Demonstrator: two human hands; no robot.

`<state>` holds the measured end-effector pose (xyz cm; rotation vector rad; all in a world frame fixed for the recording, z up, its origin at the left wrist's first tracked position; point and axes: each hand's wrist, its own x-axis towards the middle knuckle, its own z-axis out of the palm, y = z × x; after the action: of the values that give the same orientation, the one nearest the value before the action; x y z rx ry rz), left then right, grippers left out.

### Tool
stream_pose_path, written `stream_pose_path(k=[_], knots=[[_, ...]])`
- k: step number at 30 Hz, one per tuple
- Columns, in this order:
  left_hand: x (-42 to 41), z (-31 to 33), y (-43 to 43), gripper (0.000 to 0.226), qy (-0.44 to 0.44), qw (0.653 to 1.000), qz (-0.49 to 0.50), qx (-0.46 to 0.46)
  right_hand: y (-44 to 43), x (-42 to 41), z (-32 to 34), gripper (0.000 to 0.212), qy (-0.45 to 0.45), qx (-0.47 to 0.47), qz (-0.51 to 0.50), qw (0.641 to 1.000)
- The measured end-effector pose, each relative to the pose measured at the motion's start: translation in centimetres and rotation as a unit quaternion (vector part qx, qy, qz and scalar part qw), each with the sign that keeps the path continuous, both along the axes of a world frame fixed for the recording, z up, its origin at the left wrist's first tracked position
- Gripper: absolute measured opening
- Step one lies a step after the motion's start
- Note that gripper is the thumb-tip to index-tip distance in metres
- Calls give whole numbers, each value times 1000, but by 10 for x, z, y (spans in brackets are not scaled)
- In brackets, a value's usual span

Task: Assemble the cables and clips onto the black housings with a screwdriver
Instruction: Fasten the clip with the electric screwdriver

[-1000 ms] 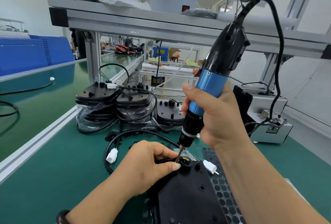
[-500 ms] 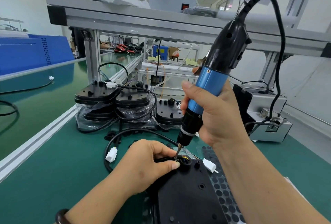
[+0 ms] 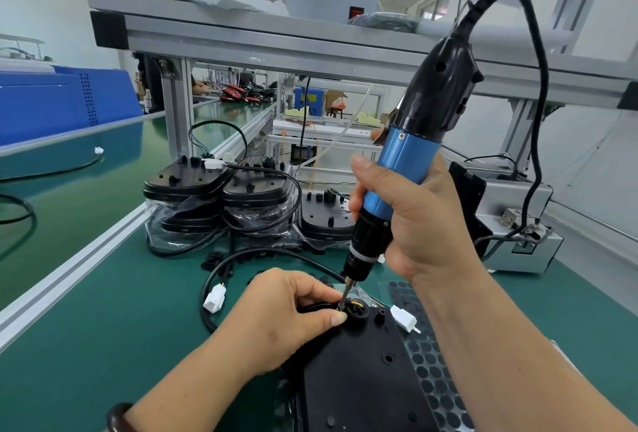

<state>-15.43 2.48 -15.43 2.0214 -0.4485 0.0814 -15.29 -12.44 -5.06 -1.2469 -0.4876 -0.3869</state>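
Now, rear left, spare housings (image 3: 186,186) are sitting stacked in plastic wrap. L hand (image 3: 286,321) is pinching the black cable (image 3: 221,269) beside the round fitting (image 3: 357,316) on the black housing (image 3: 362,380), which is lying flat on the green mat (image 3: 103,328), front-centre. R hand (image 3: 421,224) is gripping the blue screwdriver (image 3: 404,169), w/ its bit touching that fitting.

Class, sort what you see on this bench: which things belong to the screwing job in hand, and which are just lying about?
In use:
electric screwdriver, gripped by the right hand
black housing
black cable, pinched by the left hand

Lying about:
sheet of round pads
grey box
blue crate
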Motion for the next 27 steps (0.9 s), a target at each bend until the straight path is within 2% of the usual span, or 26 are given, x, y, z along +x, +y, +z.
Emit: stream_pose_path(k=[10, 20, 27], knots=[[1, 0, -1, 16, 10, 1000, 12, -4, 1, 0, -1, 28, -5, 1, -3, 1000], [-4, 2, 1, 24, -37, 999, -5, 0, 2, 0, -1, 28, -6, -1, 3, 1000], [-3, 1, -1, 17, -19, 1000, 14, -4, 2, 0, -1, 30, 3, -3, 2, 1000]])
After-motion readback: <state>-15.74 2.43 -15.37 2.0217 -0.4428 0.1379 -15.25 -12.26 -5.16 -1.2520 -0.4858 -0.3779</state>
